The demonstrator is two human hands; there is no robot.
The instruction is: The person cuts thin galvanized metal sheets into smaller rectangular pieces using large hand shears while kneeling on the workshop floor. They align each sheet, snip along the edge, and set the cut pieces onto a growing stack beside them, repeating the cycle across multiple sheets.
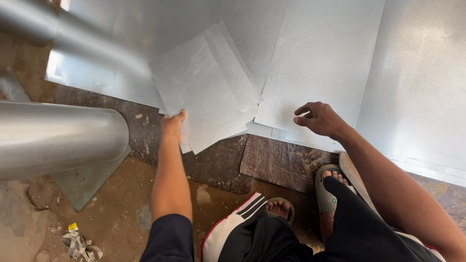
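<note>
A small stack of several silver metal sheets (206,87) lies fanned out on the floor in front of me. My left hand (172,125) grips the near left edge of that stack, thumb on top. My right hand (318,118) hovers with loosely curled fingers over the near edge of a larger metal sheet (315,63) to the right, holding nothing; I cannot tell whether it touches the sheet. I am crouched, with my sandalled feet (330,187) just below the sheets.
A rolled metal cylinder (58,138) lies at the left, another roll (24,19) at the top left. Big flat sheets (422,82) cover the floor ahead and to the right. A crumpled scrap (77,245) lies on the dirty floor near left.
</note>
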